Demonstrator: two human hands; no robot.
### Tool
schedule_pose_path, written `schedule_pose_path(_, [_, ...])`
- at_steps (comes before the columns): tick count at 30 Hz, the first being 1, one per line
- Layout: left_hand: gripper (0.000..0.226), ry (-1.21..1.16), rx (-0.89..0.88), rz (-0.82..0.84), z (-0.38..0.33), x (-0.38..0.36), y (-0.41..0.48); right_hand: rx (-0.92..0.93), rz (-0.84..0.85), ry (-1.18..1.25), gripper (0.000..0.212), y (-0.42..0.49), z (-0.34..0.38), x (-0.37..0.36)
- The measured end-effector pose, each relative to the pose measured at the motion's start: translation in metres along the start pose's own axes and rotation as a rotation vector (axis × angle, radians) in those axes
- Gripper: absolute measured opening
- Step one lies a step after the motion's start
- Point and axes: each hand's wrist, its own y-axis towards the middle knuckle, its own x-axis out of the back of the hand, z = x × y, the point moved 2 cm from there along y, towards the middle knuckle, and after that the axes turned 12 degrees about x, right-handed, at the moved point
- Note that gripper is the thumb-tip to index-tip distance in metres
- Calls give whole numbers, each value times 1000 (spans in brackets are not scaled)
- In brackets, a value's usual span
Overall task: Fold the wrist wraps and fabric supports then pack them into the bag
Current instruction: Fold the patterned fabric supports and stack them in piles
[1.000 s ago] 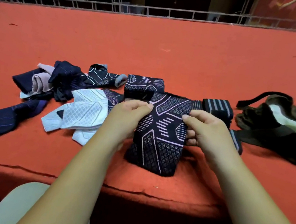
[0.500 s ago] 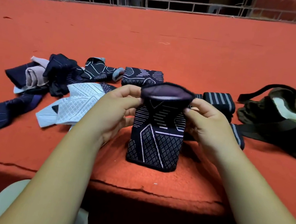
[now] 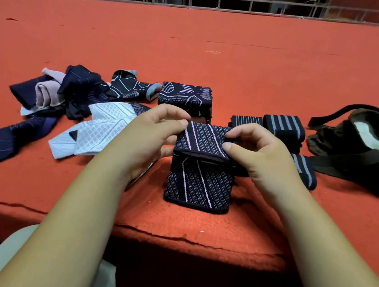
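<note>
A dark patterned fabric support (image 3: pixel 199 184) lies on the red table near its front edge, its far half doubled over toward me. My left hand (image 3: pixel 155 133) pinches the folded flap at its left side and my right hand (image 3: pixel 253 150) pinches it at the right. A folded dark patterned support (image 3: pixel 185 96) sits just behind. Rolled striped wrist wraps (image 3: pixel 284 128) lie to the right, one partly hidden under my right hand. The dark olive bag (image 3: pixel 364 150) sits open at the far right with its strap spread out.
A loose heap of unfolded supports lies at the left: a white patterned one (image 3: pixel 96 132), dark navy ones (image 3: pixel 4 142) and a pinkish piece (image 3: pixel 48 95). The red table (image 3: pixel 221 54) runs back to a metal railing (image 3: pixel 205 0). Its worn front edge is just below the support.
The support's upper half has been turned over toward me and brought down onto the lower half. Both hands moved with the flap and now pinch it lower.
</note>
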Motion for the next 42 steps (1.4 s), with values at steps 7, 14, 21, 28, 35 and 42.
schedule_pose_path(7, [50, 188, -12, -51, 16, -1, 7, 66, 52, -102, 34, 2, -8, -6])
schedule_pose_path(14, [37, 34, -9, 30, 16, -4, 9, -166, 124, -19, 17, -2, -12, -7])
schedule_pose_path(21, [27, 81, 43, 94, 18, 1, 6, -73, 113, -90, 12, -1, -18, -6])
schedule_pose_path(28, [26, 122, 60, 100, 21, 7, 9, 6, 125, -227, 20, 3, -16, -3])
schedule_pose_path(35, [16, 21, 46, 70, 23, 1, 11, -105, 198, -78, 6, 0, -16, -1])
schedule_pose_path(42, [35, -29, 44, 161, 17, 5, 9, -106, 101, 116, 20, 4, -14, -1])
